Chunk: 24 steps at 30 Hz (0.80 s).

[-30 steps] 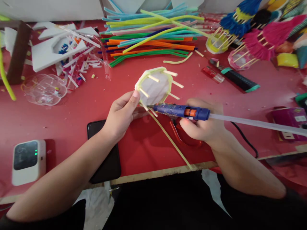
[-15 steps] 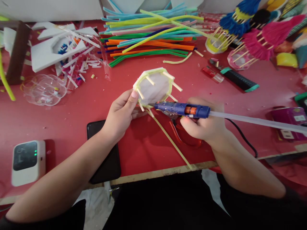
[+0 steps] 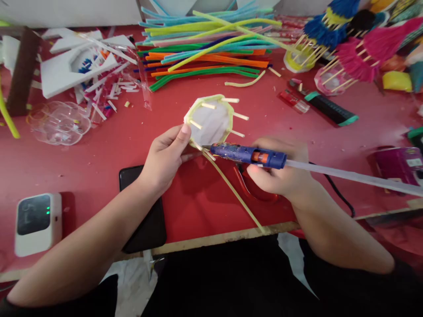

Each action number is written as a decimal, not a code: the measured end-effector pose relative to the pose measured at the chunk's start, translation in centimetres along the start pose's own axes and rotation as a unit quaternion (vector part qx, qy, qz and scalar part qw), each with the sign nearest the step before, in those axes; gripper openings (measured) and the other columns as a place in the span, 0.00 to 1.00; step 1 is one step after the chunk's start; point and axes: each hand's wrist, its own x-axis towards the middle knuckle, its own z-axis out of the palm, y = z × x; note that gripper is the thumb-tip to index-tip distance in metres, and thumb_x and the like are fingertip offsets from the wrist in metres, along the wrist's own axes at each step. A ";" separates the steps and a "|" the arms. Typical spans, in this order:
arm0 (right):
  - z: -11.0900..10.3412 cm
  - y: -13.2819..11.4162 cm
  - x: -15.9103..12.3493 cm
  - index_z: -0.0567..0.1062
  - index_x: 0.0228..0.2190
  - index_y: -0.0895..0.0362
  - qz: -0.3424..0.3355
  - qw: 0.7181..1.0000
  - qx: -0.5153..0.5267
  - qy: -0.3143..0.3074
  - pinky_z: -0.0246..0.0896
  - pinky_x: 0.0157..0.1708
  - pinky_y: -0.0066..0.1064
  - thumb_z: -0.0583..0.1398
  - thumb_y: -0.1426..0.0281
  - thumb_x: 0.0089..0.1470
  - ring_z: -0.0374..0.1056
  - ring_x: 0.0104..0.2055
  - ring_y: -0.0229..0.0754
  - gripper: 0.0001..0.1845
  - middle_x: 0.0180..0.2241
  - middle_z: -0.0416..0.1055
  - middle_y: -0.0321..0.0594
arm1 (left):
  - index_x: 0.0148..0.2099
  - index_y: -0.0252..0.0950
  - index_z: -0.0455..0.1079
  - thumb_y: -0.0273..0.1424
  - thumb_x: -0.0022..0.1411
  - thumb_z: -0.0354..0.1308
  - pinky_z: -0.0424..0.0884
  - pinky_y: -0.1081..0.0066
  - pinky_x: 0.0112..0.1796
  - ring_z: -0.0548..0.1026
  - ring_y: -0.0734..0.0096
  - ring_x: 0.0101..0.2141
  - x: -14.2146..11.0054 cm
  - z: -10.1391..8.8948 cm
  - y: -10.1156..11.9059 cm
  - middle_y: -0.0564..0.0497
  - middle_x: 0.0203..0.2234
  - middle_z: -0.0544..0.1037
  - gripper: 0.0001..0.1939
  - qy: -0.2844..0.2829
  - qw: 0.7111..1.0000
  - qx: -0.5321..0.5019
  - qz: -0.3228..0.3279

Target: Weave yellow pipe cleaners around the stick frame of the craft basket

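Observation:
Between thumb and fingers, my left hand (image 3: pixel 168 154) grips a white octagonal foam base (image 3: pixel 213 121) by its lower left edge. Several short pale sticks (image 3: pixel 240 116) stand out of the base, and a pale yellow pipe cleaner (image 3: pixel 236 193) lines its rim, its loose end trailing down to the table's front edge. My right hand (image 3: pixel 277 171) is wrapped round a blue hot glue gun (image 3: pixel 238 154), a long clear glue stick (image 3: pixel 343 174) coming out of its back. The gun's nozzle is at the base's lower rim, close to the sticks; whether it touches cannot be seen.
Red-handled pliers (image 3: pixel 256 193) lie under the right hand, a black phone (image 3: pixel 145 224) under the left forearm. Coloured pipe cleaners (image 3: pixel 211 57) are piled at the back. Foam scraps (image 3: pixel 56 79) lie left; a utility knife (image 3: pixel 330 110) and stick-and-fringe models (image 3: pixel 357 57) are right.
The base has tilted, so its sticks now point more to the right. The glue gun has shifted slightly left and down, its nozzle still along the lower rim.

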 end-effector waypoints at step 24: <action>0.0 0.2 0.1 0.53 0.21 0.52 0.041 0.999 -0.018 -0.006 0.43 0.20 0.31 0.57 0.71 0.41 0.48 0.21 0.35 0.14 0.17 0.51 0.30 | 0.38 0.38 0.79 0.46 0.62 0.67 0.82 0.63 0.42 0.84 0.64 0.39 0.2 0.0 0.0 0.50 0.33 0.84 0.16 0.005 1.000 -0.007 0.005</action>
